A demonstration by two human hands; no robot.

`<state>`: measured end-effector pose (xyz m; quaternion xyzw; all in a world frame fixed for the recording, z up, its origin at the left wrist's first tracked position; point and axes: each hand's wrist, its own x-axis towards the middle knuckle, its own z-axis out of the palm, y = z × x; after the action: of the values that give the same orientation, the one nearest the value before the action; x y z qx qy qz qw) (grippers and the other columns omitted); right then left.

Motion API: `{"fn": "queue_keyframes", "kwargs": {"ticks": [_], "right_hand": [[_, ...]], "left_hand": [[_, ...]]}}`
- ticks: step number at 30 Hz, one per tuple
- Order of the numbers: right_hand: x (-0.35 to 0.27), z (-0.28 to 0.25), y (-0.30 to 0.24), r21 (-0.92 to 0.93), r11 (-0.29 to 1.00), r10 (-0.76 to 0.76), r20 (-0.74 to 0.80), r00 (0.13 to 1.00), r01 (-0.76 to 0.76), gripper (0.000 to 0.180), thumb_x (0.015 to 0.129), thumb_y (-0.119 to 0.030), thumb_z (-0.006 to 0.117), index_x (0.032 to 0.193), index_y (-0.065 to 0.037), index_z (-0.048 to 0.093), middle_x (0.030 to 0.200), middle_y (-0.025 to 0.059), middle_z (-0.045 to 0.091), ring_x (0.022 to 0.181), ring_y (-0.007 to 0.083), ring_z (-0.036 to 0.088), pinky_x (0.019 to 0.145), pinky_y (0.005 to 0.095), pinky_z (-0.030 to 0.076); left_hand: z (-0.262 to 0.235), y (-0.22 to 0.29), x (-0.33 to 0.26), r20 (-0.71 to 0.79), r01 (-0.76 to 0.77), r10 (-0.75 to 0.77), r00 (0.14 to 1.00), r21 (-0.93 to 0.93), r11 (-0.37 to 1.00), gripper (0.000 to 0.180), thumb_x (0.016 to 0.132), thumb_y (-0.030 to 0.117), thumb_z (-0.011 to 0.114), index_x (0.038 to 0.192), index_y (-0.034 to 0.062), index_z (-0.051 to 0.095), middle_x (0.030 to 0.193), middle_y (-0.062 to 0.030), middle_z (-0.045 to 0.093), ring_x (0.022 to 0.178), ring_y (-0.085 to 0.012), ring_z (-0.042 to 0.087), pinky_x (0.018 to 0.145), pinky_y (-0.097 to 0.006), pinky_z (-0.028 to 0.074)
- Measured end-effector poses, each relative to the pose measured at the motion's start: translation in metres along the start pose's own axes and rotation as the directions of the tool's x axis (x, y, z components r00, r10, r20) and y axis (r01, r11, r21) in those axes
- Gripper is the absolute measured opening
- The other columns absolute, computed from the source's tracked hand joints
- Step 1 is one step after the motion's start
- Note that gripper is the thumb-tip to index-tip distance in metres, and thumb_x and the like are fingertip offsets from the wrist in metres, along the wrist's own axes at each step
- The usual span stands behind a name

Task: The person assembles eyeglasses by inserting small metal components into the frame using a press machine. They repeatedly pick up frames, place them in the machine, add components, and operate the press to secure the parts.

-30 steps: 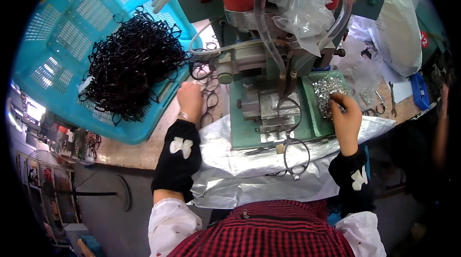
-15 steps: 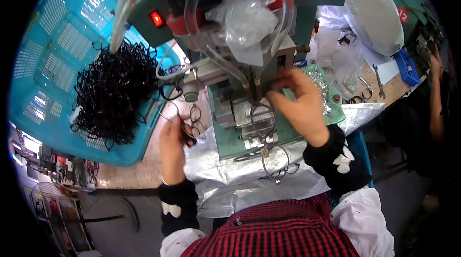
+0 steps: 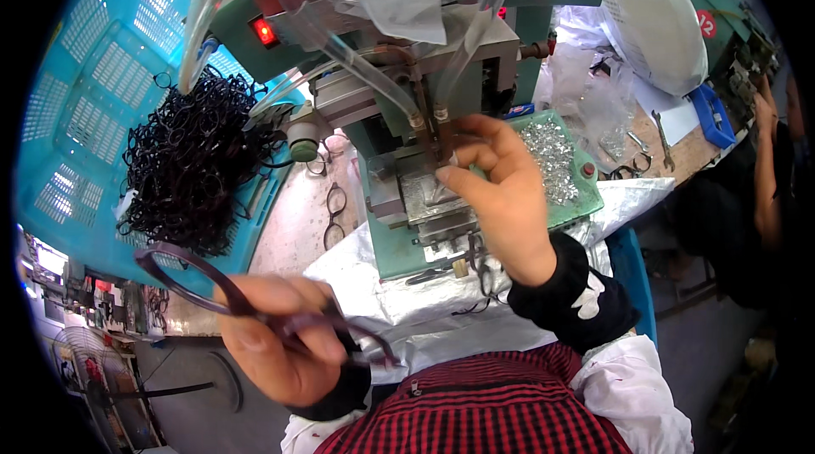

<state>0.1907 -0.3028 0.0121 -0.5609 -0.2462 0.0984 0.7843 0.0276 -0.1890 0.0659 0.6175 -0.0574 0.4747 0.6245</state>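
Observation:
My left hand (image 3: pixel 284 339), raised at lower left, is closed round a dark purplish eyeglass frame (image 3: pixel 241 305) without lenses. One rim sticks out to the left, the other is partly behind the fingers. My right hand (image 3: pixel 514 199) is at the green bench press, thumb and forefinger close together by the metal fixture (image 3: pixel 429 195) under the press head (image 3: pixel 431 127). Something small and silvery shows at those fingertips, too small to name. Another eyeglass frame (image 3: pixel 335 215) lies on the table left of the press.
A turquoise basket (image 3: pixel 102 153) at left holds a heap of dark eyeglass frames (image 3: pixel 191 170). Right of the fixture, a green tray (image 3: pixel 586 198) carries many tiny silvery parts (image 3: pixel 548 157). Farther right are a wrench (image 3: pixel 665 144) and a blue box (image 3: pixel 717 119). Silver foil (image 3: pixel 382 271) covers the table's front edge.
My left hand has come from the table down and toward me, lifting the eyeglass frame. The eyeglass frame that hung at the fixture is gone from there. My right fingers have moved in closer under the press head.

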Motion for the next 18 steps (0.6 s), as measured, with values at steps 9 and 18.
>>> {"fn": "queue_keyframes", "kwargs": {"ticks": [9, 18], "right_hand": [[0.007, -0.087, 0.038, -0.883, 0.384, -0.342, 0.135, 0.930, 0.269, 0.024, 0.077, -0.009, 0.069, 0.101, -0.004, 0.070, 0.115, 0.0194, 0.064, 0.117, 0.0392, 0.056, 0.100, 0.0461, 0.045], [0.023, -0.117, 0.068, -0.942, 0.247, -0.403, 0.112, 0.908, 0.226, 0.011, 0.076, -0.010, 0.072, 0.086, -0.007, 0.069, 0.110, 0.0149, 0.064, 0.109, 0.0367, 0.058, 0.087, 0.0454, 0.048]], "left_hand": [[0.038, -0.050, -0.008, 0.382, 0.974, -0.897, 0.223, -0.062, 0.216, 0.041, 0.108, 0.035, 0.037, 0.122, 0.0013, 0.056, 0.063, -0.0087, 0.058, 0.046, -0.0099, 0.045, 0.041, -0.022, 0.035], [0.037, -0.056, -0.011, 0.381, 0.962, -0.885, 0.269, -0.064, 0.264, 0.040, 0.108, 0.035, 0.038, 0.120, 0.0012, 0.057, 0.061, -0.0070, 0.057, 0.046, -0.0086, 0.045, 0.039, -0.021, 0.034]]}}
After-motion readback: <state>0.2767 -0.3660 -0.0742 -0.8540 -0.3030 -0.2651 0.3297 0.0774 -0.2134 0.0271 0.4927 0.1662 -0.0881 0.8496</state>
